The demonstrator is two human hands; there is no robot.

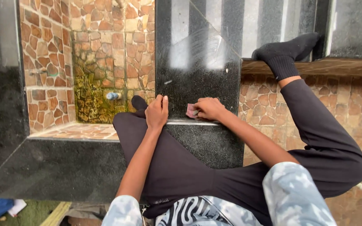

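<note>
You are pressing your right hand (208, 108), its grip clamped on a pink cloth (190, 111), against the black granite wall (197, 75); your left hand (157, 112), fingers apart, is resting flat beside it.

One head-worn camera looks steeply down, close over a black stone ledge (197, 144).

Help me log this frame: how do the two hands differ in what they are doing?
The left hand lies flat and empty on the black polished slab, fingers pointing up it. The right hand is curled, pressing a small pinkish cloth against the slab. Both rest at the slab's lower edge, close together.
</note>
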